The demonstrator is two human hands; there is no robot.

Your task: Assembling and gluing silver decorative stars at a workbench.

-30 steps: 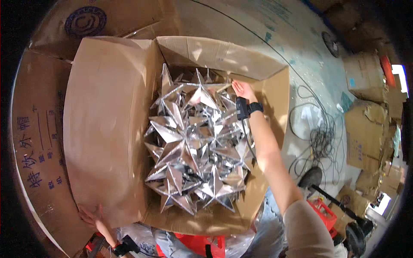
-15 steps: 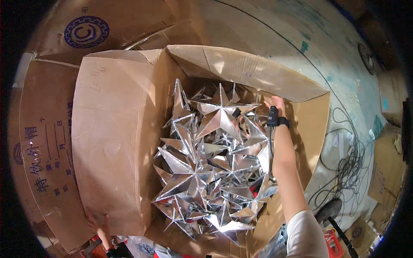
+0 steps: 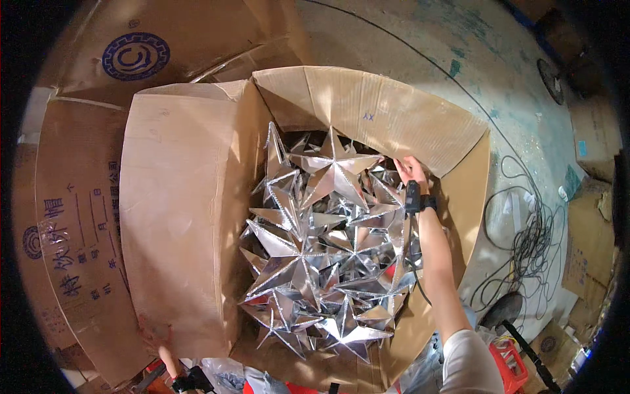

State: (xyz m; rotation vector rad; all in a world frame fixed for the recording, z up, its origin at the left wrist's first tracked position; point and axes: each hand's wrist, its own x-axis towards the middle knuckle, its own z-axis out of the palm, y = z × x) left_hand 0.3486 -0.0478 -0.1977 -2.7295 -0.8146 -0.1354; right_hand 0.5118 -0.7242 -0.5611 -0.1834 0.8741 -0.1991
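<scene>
A large open cardboard box (image 3: 367, 115) is filled with several shiny silver foil stars (image 3: 328, 262). My right hand (image 3: 410, 172), with a black strap at the wrist, reaches in at the far right corner and rests on a star near the box wall; whether its fingers close on it I cannot tell. My left hand (image 3: 156, 336) grips the near lower edge of the left box flap (image 3: 177, 217), which stands folded outward.
Flattened cardboard boxes (image 3: 79, 217) lie to the left and behind. A bare concrete floor (image 3: 459, 59) extends to the right, with coiled black cables (image 3: 531, 243), more cartons (image 3: 594, 243) and a red crate (image 3: 508, 361) at the lower right.
The view has moved closer over the box. My right hand has slid from the far middle of the stars toward the far right corner. My left hand stays on the flap's edge.
</scene>
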